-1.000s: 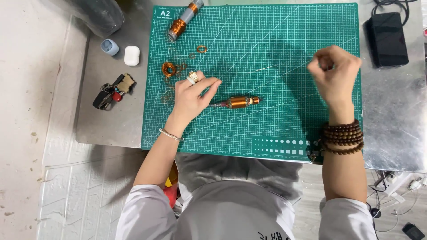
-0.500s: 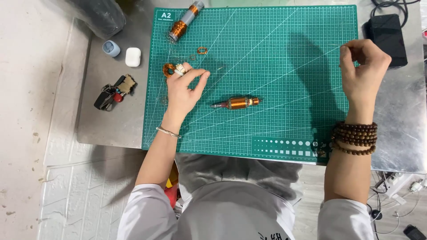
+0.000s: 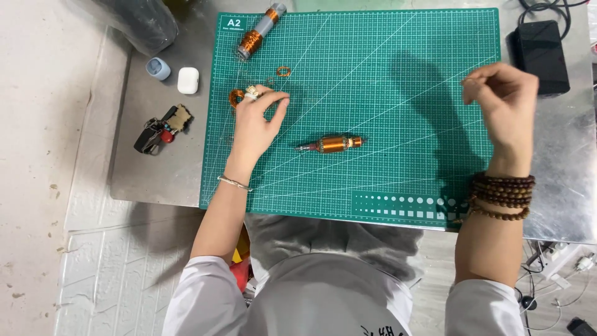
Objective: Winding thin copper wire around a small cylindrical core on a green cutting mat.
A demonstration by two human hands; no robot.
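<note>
Surface: steel table (image 3: 155,180) seen from the head camera, with a green gridded cutting mat (image 3: 385,74) covering most of it; pale tiled floor lay to the left.
Left hand: left hand (image 3: 252,127) rested on the mat's left part, fingers loosely spread and bent, fingertips touching a small coil of copper wire (image 3: 236,97) and a little white piece beside it; nothing was clasped in the palm. A thin silver bangle (image 3: 234,182) sat on that wrist.
Right hand: right hand (image 3: 505,99) was raised above the mat's right edge, fingers curled and pinched narrow; whether it held a fine strand, I cannot tell. Dark wooden bead bracelets (image 3: 501,195) wrapped the wrist.
Wound rotor: copper-wound rotor (image 3: 333,144) lay flat near the mat's middle, between the two hands, touching neither.
Second rotor: a longer grey shaft with copper windings (image 3: 258,31) lay tilted at the mat's top left corner.
Loose wire: small copper ring (image 3: 283,71) lay on the mat just above the left hand.
Containers: small white case (image 3: 188,80) and a pale blue cap-like piece (image 3: 158,68) stood shut on the bare steel, contents hidden; a dark plastic bag (image 3: 140,22) sat at the top left, contents not visible.
Other items: bunch of keys (image 3: 161,127) on the steel left of the mat; black box (image 3: 540,53) with cables at top right.
</note>
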